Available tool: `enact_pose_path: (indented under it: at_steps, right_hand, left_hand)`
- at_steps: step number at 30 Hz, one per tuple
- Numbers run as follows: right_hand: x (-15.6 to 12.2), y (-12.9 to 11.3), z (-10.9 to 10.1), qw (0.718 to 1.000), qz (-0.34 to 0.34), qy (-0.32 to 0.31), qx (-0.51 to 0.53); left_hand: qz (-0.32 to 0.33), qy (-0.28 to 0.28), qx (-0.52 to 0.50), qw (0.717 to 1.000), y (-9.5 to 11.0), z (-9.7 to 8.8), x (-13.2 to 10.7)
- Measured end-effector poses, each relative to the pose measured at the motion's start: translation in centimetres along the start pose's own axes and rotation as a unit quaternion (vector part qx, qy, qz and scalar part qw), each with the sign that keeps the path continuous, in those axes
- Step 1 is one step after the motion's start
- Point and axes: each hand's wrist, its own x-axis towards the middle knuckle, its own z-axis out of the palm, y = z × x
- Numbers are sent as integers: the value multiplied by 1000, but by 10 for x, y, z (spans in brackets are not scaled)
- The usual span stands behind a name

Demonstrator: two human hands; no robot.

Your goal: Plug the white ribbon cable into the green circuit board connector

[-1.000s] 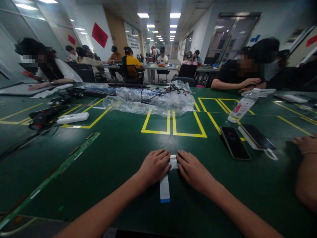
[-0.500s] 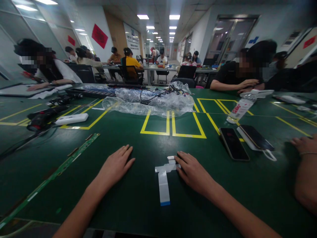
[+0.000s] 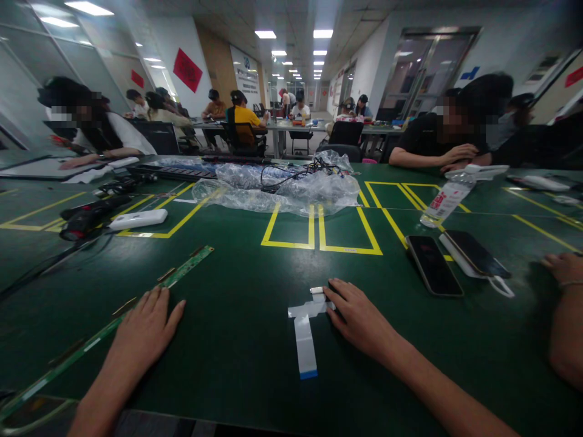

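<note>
Over the middle of a long, narrow green circuit board (image 3: 98, 343) lies my left hand (image 3: 146, 321), palm down with the thumb apart. It covers part of the board's edge; whether it presses on the board I cannot tell. A white flat ribbon cable (image 3: 305, 346) with a blue end rests on the green table (image 3: 241, 340), a crosswise strip near its top. My right hand (image 3: 357, 312) is spread flat beside it, fingertips touching the cable's upper right end. Neither hand grips anything.
Crumpled clear plastic wrap (image 3: 291, 194) with black cables lies ahead. To the right are a phone (image 3: 434, 266), another phone (image 3: 476, 252) on a white power bank, and a tilted bottle (image 3: 449, 197). A white device (image 3: 139, 220) lies left. A neighbour's arm (image 3: 567, 321) rests at far right.
My left hand has moved left from the bare table onto the circuit board. The board's far end appears shifted to the right. My right hand and the ribbon cable have stayed in place.
</note>
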Motion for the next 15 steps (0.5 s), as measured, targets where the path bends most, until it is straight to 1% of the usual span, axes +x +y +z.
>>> enact_pose_path:
  at_steps: [2, 5, 7, 9, 12, 15]
  right_hand:
    - [0, -1, -2, 1000, 0, -5, -3]
    - [-1, -1, -3, 1000, -2, 0, -9]
    - [-1, 0, -3, 1000, -7, 11, -12]
    - [-2, 1, -1, 1000, -11, 19, -14]
    - [-2, 2, 0, 1000, -7, 20, -23]
    - [-1, 2, 0, 999, -4, 31, -37]
  left_hand:
    - [37, -5, 7, 999, 33, -6, -2]
    - [118, -25, -13, 993, 91, -19, -3]
    - [174, -49, -28, 983, 129, -30, 1]
    - [228, -84, -38, 969, 164, -41, 10]
    - [310, -118, -55, 942, 207, -54, 28]
    - [370, -112, -73, 919, 240, -61, 39]
